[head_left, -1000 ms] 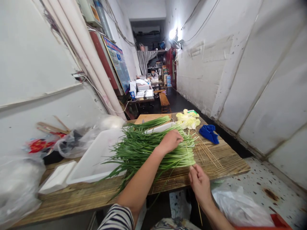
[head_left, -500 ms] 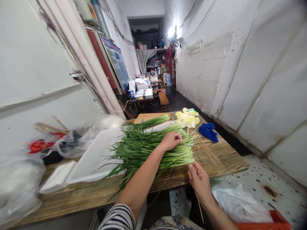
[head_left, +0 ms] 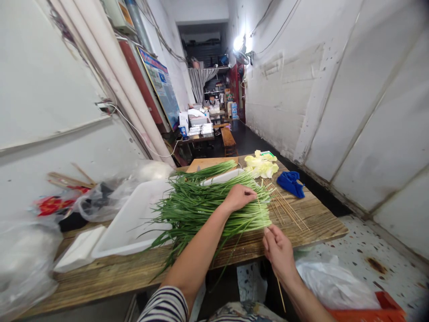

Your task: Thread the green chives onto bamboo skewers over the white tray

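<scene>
While my left hand [head_left: 237, 197] bends over the pale stem ends of the chive-like greens [head_left: 197, 203], its thumb and fingertips drawn narrow, I cannot tell from the head view whether they pinch a stem or only steady the row. My right hand [head_left: 279, 248] reaches over the near edge of the wooden surface [head_left: 318, 226] and pinches a thin skewer [head_left: 280, 293]; its lower end hangs past that edge, probably so the wood does not block its length. I judge that the hands face each other to keep stems and skewer lined up.

The greens lie from the white tray [head_left: 137, 219] toward the right edge, leaves trailing left, which presumably leaves the stem ends within reach of both hands. Loose skewers [head_left: 290, 208] fan out near the right edge, likely for easy picking. The blue cloth [head_left: 291, 184] by that edge and the yellowish leaves [head_left: 261, 167] at the far right corner seem parked aside.
</scene>
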Motion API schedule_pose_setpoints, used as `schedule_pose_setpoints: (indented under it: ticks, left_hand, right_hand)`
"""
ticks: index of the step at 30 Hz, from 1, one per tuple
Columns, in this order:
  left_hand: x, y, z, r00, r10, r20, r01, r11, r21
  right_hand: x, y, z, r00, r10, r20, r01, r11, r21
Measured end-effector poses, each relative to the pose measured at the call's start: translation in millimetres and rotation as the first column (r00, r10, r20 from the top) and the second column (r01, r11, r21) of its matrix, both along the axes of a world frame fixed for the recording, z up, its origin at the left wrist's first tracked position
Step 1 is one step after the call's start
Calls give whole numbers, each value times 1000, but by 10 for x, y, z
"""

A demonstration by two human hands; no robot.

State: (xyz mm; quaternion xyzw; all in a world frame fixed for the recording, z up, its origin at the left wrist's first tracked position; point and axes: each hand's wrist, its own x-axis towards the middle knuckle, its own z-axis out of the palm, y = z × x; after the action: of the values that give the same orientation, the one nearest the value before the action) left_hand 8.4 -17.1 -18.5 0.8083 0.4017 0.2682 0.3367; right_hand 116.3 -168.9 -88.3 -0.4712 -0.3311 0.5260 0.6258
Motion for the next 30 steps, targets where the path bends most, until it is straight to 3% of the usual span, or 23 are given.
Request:
schedule_pose_setpoints:
  ticks: [30]
  left_hand:
    - [-4,0,5,998,56,-35,-55,998,27]
  right_hand:
    - [-15,0,34,1000,-21,-13,21,1000,-15]
